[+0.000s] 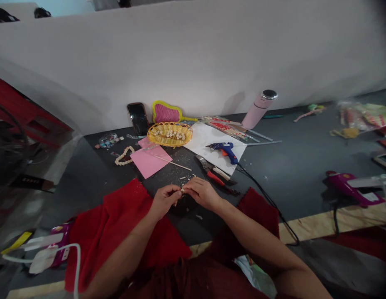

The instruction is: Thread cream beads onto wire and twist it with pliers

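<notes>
My left hand (pixel 163 200) and my right hand (pixel 203 192) meet at the fingertips over the dark table. Pinched between them is a small cream-coloured piece (pixel 182 189), too small to identify. Pale crumbs and little cut bits lie just beyond my fingers. To the right of them rest red-handled pliers (pixel 215 177). A blue glue gun (pixel 225 150) lies on a white sheet (pixel 203 143), its cord running toward the front edge. Further back, a yellow woven basket (pixel 152 140) holds several small cream pieces. Left of it are pink paper (pixel 149 162) and a cream bead loop (pixel 122 158).
A phone (pixel 138 118) leans on the white partition (pixel 193 54). A pink thermos (pixel 258 110) stands at the back. Red cloth (pixel 124 211) covers the front left. Purple power strips (pixel 355 189) with cables sit at the right; similar ones (pixel 60 245) lie at the left.
</notes>
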A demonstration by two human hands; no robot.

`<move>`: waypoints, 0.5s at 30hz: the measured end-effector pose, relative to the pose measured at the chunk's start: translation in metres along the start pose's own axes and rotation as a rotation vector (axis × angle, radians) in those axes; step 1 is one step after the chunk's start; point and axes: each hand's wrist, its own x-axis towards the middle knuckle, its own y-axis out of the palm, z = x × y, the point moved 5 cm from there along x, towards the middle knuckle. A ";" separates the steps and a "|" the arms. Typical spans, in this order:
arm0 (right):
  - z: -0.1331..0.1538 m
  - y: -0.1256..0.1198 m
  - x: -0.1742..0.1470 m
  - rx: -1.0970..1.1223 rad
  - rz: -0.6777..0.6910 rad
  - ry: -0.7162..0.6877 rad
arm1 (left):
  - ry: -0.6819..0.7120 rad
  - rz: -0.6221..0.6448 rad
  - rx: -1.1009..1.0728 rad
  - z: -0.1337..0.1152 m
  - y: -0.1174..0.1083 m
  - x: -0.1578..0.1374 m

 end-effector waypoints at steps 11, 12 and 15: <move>0.002 -0.001 0.001 0.010 -0.002 -0.008 | 0.005 0.037 -0.004 -0.004 0.001 -0.002; 0.002 -0.001 0.001 0.008 0.000 -0.008 | 0.005 0.042 0.000 -0.003 0.001 -0.002; 0.002 0.000 0.000 0.007 0.005 -0.015 | 0.000 0.051 0.002 -0.002 0.001 -0.002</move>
